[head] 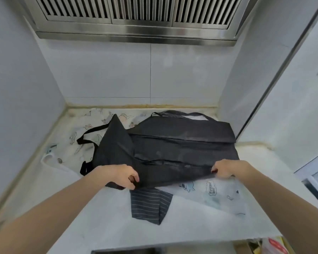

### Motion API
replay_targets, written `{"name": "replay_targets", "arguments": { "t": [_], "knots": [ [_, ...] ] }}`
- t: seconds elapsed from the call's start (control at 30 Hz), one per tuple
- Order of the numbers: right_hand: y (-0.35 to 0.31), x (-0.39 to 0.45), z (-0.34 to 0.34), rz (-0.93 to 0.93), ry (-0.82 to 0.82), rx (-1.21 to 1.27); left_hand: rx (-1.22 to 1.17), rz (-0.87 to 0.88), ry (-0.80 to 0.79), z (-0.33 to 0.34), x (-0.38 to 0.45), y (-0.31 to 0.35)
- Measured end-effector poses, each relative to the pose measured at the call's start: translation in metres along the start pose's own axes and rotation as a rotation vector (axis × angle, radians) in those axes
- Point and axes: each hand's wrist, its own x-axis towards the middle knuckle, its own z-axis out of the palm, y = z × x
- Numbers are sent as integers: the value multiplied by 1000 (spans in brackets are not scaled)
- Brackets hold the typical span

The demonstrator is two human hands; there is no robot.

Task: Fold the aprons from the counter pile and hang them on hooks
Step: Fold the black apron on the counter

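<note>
**Inspector A:** Head view, the only one. Item under work: a black apron (174,149), lying across the middle of a pale counter (103,213), partly folded, with several horizontal creases across its body. A neck loop shows at its far edge and black straps (89,136) trail off to its left.

**Inspector B:** Hands?

**Inspector A:** Both on the near edge of the black apron. The left hand (122,176) has its fingers curled around the near left corner, gripping the cloth. The right hand (226,168) pinches the near right edge between thumb and fingertips. Both forearms reach in from the lower corners of the frame.

**Inspector B:** Other aprons?

**Inspector A:** Two beneath it. A dark pinstriped apron (148,205) sticks out from under the near edge, between the two hands. A white printed apron (215,195), with cartoon drawings, lies under both; it shows at the near right and again at the far left of the counter.

**Inspector B:** Surroundings?

**Inspector A:** White tiled wall (151,74) behind the counter. A stainless range hood (136,21) with slatted vents overhead. Hooks: I cannot see any from here.
</note>
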Motion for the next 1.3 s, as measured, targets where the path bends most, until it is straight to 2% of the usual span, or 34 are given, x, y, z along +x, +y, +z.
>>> {"name": "replay_targets", "arguments": {
  "t": [0.07, 0.17, 0.23, 0.3, 0.37, 0.43, 0.47, 0.53, 0.6, 0.7, 0.8, 0.9, 0.97, 1.07, 1.13, 1.2, 1.23, 1.3],
  "knots": [
    [-4, -4, -2, -43, -188, 2, -113, -11, -59, 2, 1, 2],
    [-11, 2, -11, -99, -267, 184, -60, -33, 166, 0, 12, -3],
    [-21, 15, -14, -169, -157, 263, -20, -84, 263, -3, 23, -9],
    [-34, 31, -18, -228, -18, 251, 17, -104, 259, -4, 29, -11],
    [-51, 45, -24, -287, 36, 234, 112, -136, 281, -4, 37, -11],
    [-68, 58, -28, -339, 38, 214, 249, -158, 441, -7, 43, -15],
    [-76, 64, -29, -356, 46, 219, 237, -188, 565, -12, 45, -18],
    [-92, 78, -36, -399, 81, 243, 56, -329, 788, -24, 46, -26],
    [-114, 92, -49, -467, 130, 258, -170, -517, 879, -30, 44, -42],
    [-159, 103, -72, -591, 182, 311, -385, -684, 774, -13, 35, -82],
    [-205, 104, -84, -695, 211, 418, -414, -747, 550, 22, 23, -110],
    [-239, 102, -77, -692, 23, 452, -338, -846, 471, 39, 17, -113],
    [-251, 102, -66, -647, -30, 291, -431, -907, 519, 37, 15, -112],
    [-257, 103, -56, -600, 64, 149, -676, -852, 573, 21, 10, -119],
    [-258, 103, -55, -582, 68, 131, -935, -700, 602, 4, -4, -118],
    [-258, 103, -56, -564, 58, 114, -1295, -485, 609, -20, -25, -112],
    [-260, 102, -57, -553, 60, 111, -1419, -399, 660, -32, -40, -113],
    [-262, 99, -58, -521, 84, 112, -1485, -352, 912, -49, -67, -121]
  ]
}}
